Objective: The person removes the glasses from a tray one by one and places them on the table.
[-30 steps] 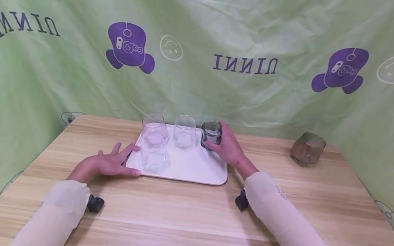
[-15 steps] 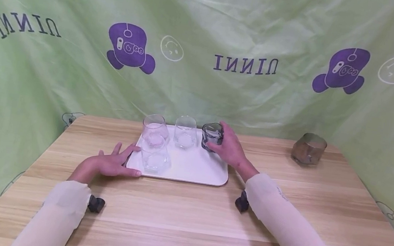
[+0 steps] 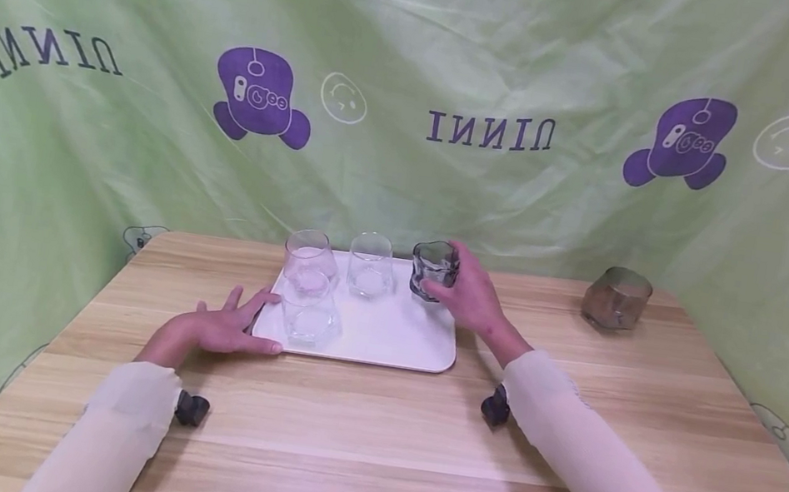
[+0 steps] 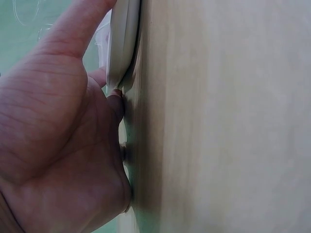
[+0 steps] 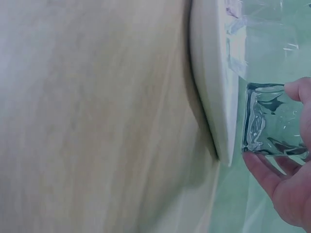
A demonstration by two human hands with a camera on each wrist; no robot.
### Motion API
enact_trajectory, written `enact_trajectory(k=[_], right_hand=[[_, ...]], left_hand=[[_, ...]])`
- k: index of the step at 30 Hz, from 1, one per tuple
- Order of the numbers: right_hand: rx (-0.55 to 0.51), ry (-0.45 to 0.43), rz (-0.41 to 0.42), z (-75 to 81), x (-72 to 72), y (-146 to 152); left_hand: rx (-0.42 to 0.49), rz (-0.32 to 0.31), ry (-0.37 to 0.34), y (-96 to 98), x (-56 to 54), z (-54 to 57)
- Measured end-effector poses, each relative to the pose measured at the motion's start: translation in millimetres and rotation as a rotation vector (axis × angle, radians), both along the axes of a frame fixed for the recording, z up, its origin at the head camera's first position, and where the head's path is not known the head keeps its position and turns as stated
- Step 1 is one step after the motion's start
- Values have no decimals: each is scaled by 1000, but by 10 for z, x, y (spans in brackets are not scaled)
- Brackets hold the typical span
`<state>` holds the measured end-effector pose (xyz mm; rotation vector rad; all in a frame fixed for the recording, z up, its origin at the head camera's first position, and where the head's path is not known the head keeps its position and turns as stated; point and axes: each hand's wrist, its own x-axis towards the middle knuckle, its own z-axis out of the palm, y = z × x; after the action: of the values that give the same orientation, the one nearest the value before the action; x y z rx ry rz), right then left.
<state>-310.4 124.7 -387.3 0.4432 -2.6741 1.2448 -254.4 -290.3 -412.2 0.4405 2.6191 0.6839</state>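
My right hand [image 3: 474,295] grips a smoky grey drinking glass [image 5: 272,119] with an uneven, wavy wall, thumb on one side and fingers on the other. The glass is upright over the back right of a white tray [image 3: 388,342]; in the right wrist view a thin gap shows between its base and the tray. My left hand [image 3: 220,327] has its fingers spread and touches the tray's near left corner, thumb along the front edge. Three clear glasses stand on the tray: one at back left [image 3: 310,255], one at front left [image 3: 309,318], one at back middle [image 3: 371,264].
A brownish smoky glass [image 3: 617,298] stands apart on the wooden table [image 3: 364,460], at the back right. Behind the table hangs a green printed cloth [image 3: 410,30], close to the tray's far edge.
My right hand and the grey glass have moved slightly right and up in the head view, toward the tray's back right corner. My left hand and the tray have stayed in place.
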Motion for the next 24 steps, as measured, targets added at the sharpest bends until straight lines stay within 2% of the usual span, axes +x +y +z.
enact_trajectory(k=[5, 8, 12, 14, 19, 23, 24], right_hand=[[-3, 9, -13, 64, 31, 100], [-12, 32, -13, 93, 57, 169], [-20, 50, -7, 122, 93, 271], [-20, 45, -12, 133, 109, 330], [10, 25, -47, 163, 152, 510], [21, 31, -67, 181, 176, 671], [17, 35, -67, 183, 181, 712]], left_hand=[[4, -6, -1, 36, 53, 75], [-2, 7, 9, 8, 35, 28], [-28, 23, 0, 35, 52, 47], [-37, 25, -13, 62, 77, 94], [-75, 26, -15, 72, 89, 134], [-57, 18, -9, 91, 102, 158], [-51, 16, -1, 78, 85, 130]])
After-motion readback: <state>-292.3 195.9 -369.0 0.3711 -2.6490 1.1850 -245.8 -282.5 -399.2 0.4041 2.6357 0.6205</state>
